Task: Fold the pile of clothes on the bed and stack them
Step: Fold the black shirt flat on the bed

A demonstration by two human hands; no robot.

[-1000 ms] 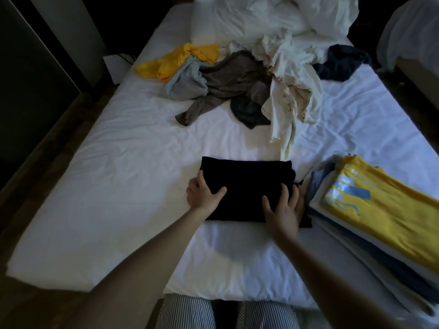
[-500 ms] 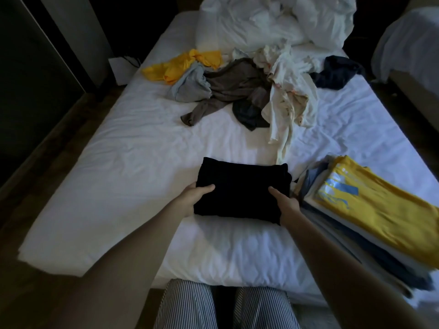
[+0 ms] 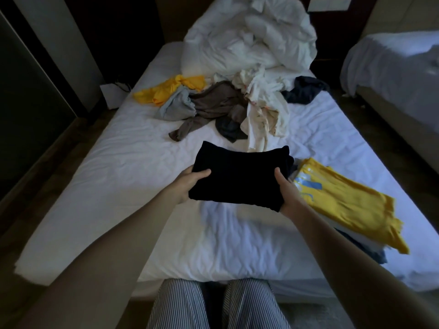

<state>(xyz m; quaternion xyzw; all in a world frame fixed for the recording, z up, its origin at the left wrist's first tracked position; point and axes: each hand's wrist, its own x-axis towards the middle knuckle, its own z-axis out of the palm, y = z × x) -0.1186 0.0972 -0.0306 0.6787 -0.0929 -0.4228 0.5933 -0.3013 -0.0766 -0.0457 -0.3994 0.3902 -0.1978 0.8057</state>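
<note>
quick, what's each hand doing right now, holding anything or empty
Left hand: grips the left edge of the folded black garment.
Right hand: grips the right edge of the same garment.

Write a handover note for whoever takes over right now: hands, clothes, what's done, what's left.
Hands: left hand and right hand each grip an end of the folded black garment, held above the bed.
Done: folded stack, yellow shirt on top, at the right.
Left: set the black garment on that stack, then fold the loose pile farther up the bed.
</note>
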